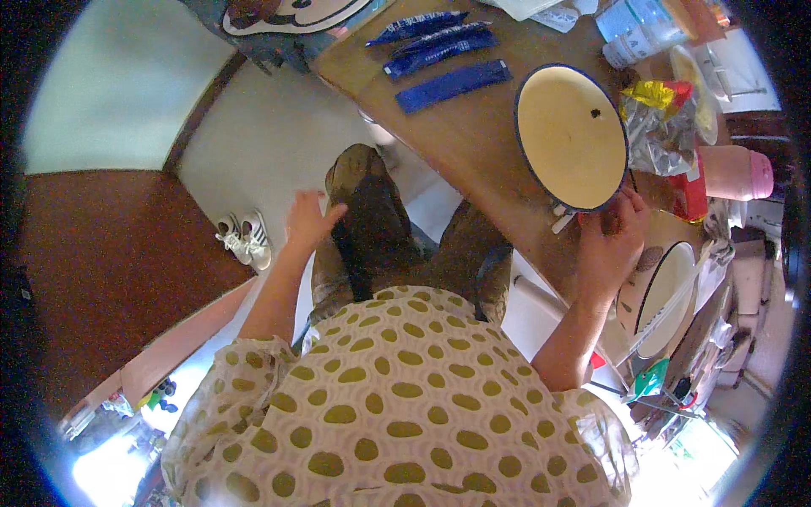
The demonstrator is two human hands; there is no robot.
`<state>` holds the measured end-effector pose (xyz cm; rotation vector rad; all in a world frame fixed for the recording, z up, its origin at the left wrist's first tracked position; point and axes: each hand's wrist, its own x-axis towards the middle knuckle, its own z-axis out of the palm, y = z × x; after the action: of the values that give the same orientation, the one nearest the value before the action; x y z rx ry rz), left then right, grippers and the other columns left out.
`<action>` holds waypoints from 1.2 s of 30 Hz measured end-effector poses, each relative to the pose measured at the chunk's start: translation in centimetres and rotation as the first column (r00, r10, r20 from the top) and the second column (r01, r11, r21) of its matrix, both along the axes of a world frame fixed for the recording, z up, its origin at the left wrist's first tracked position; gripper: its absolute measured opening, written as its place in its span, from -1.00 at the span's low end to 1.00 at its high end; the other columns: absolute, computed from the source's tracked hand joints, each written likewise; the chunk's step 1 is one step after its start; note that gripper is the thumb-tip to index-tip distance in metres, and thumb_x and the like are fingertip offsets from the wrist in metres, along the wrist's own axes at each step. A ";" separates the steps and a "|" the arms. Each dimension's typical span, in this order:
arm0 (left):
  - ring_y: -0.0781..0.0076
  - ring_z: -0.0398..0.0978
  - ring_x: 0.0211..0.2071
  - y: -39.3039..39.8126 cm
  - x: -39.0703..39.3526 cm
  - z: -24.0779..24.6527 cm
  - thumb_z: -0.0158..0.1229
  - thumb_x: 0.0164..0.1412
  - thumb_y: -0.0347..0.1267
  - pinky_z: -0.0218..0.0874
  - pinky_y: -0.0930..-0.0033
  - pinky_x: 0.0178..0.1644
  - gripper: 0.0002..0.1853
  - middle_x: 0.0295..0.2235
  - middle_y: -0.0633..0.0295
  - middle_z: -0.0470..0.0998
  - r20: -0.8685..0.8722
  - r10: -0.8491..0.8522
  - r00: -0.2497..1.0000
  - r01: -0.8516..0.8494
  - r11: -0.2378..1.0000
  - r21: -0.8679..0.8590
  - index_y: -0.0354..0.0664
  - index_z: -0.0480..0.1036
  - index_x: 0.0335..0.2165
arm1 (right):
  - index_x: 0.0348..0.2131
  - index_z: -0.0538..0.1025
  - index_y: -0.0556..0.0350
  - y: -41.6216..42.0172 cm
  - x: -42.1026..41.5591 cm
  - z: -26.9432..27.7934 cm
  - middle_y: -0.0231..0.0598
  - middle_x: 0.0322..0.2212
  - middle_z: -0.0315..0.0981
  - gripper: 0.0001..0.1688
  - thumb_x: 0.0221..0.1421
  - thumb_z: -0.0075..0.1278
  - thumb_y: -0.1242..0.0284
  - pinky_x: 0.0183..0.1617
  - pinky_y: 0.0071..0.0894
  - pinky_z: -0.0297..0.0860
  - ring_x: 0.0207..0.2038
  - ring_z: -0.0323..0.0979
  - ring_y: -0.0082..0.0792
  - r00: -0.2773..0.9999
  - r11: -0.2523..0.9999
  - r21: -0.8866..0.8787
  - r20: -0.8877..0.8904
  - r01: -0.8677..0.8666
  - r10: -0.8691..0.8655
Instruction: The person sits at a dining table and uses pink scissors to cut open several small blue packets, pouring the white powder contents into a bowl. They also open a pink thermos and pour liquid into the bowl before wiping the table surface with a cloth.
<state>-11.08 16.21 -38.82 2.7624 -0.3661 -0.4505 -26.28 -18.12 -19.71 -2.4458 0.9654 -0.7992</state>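
Note:
On the wooden table (456, 146), a cream enamel bowl (564, 146) with a dark blue rim stands to my right. A small dark speck shows on its inner side. My right hand (611, 231) is at the bowl's near edge, fingers bent; whether they grip the rim or something small beneath it is hidden. A short whitish piece (561, 222) and a bit of red show beside the fingertips. Away from the table, my left hand (310, 218) hovers by my left knee with thumb and fingers apart, holding nothing.
Several blue packets (453, 85) lie on the table beyond the bowl. Right of it are a clear plastic bag (659, 139), a red box (687, 196) and a pink bottle (732, 171). Another dark-rimmed bowl (665, 298) sits near my right wrist. White shoes (247, 241) are on the floor.

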 end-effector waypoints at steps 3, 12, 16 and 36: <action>0.05 0.38 -0.19 -0.6 -0.7 -1.1 0.17 -0.13 0.07 0.21 0.13 -0.15 -0.38 -0.25 0.04 0.40 -0.315 0.148 0.937 -0.129 0.988 0.080 -0.19 0.35 -0.23 | -0.29 0.48 0.15 0.0 -0.2 0.4 -0.14 -0.21 0.32 -0.60 -0.28 0.14 0.53 -0.09 -0.31 0.27 -0.15 0.31 -0.15 0.999 0.998 -0.067 -0.043 -0.002 0.000; 0.14 0.45 -0.30 -1.8 -0.3 -1.8 0.20 -0.14 -0.01 0.26 0.18 -0.25 -0.59 -0.41 0.13 0.49 -0.231 0.068 0.971 -0.032 0.987 0.157 -0.12 0.44 -0.47 | -0.34 0.49 0.21 0.4 0.1 0.5 -0.12 -0.25 0.33 -0.70 -0.20 0.11 0.52 -0.12 -0.32 0.29 -0.18 0.32 -0.15 0.998 0.998 0.066 0.067 0.009 -0.013; 0.12 0.47 -0.32 -2.4 -0.7 -1.4 0.16 -0.08 -0.07 0.27 0.18 -0.27 -0.65 -0.40 0.09 0.51 -0.239 0.100 0.966 -0.066 0.987 0.148 -0.12 0.47 -0.45 | -0.34 0.50 0.20 -0.3 -0.2 -0.2 -0.11 -0.25 0.33 -0.73 -0.19 0.06 0.58 -0.14 -0.32 0.31 -0.20 0.33 -0.14 0.998 0.999 -0.049 0.057 -0.021 0.024; 0.03 0.47 -0.39 0.0 -0.8 0.0 -0.03 -0.07 -0.13 0.25 0.12 -0.31 -0.66 -0.49 0.01 0.51 -0.421 -0.020 0.907 0.060 0.995 0.082 -0.18 0.46 -0.55 | -0.32 0.49 0.19 -0.1 -0.1 0.3 -0.11 -0.25 0.34 -0.68 -0.22 0.09 0.54 -0.07 -0.28 0.27 -0.17 0.32 -0.13 0.999 0.999 -0.016 0.039 -0.031 0.031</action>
<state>-11.90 16.18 -38.85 2.6475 -0.3001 -1.0736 -26.43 -18.20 -19.42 -2.4432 0.9082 -0.8434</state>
